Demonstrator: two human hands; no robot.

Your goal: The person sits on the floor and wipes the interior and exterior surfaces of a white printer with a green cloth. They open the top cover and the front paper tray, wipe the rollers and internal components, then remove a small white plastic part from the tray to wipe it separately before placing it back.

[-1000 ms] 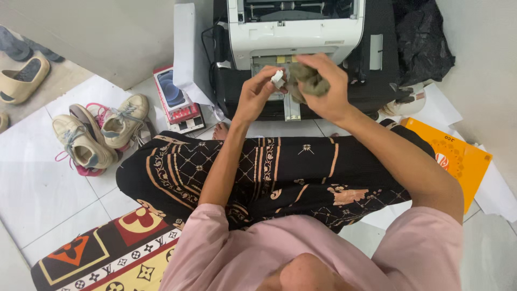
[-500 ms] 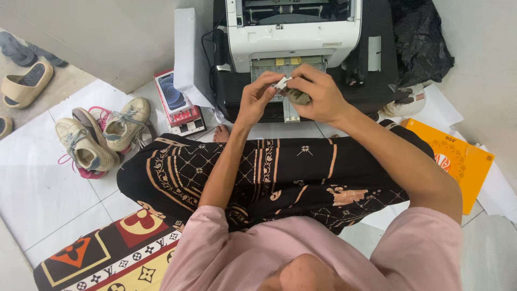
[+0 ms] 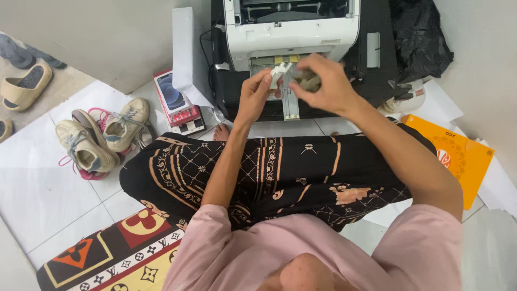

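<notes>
1. Head view showed us seated on the floor (image 3: 48, 178), legs crossed under a black patterned cloth, right in front of a white printer (image 3: 291, 32) that stood on a black box.
2. Our left hand (image 3: 254, 97) pinched a small white plastic part (image 3: 279, 73) between thumb and fingers (image 3: 265, 81), and held it up just before the printer's front slot, probably so that we could see it well.
3. Our right hand (image 3: 326, 86) was closed on a crumpled olive-grey cloth (image 3: 308, 81); its fingertips met the white part, as if to wipe it. The cloth looked soft and wrinkled, the part hard and smooth.
4. A narrow grey tray (image 3: 291, 105) came out of the printer under both hands, flat and stiff.
5. At our left lay worn cream sneakers (image 3: 102, 134) with pink laces, and a stack of small boxes (image 3: 177, 102) leaned near the printer.
6. At our right we saw an orange cardboard box (image 3: 458, 156) on white paper sheets, and a black plastic bag (image 3: 420, 37), glossy and creased, beside the wall.
</notes>
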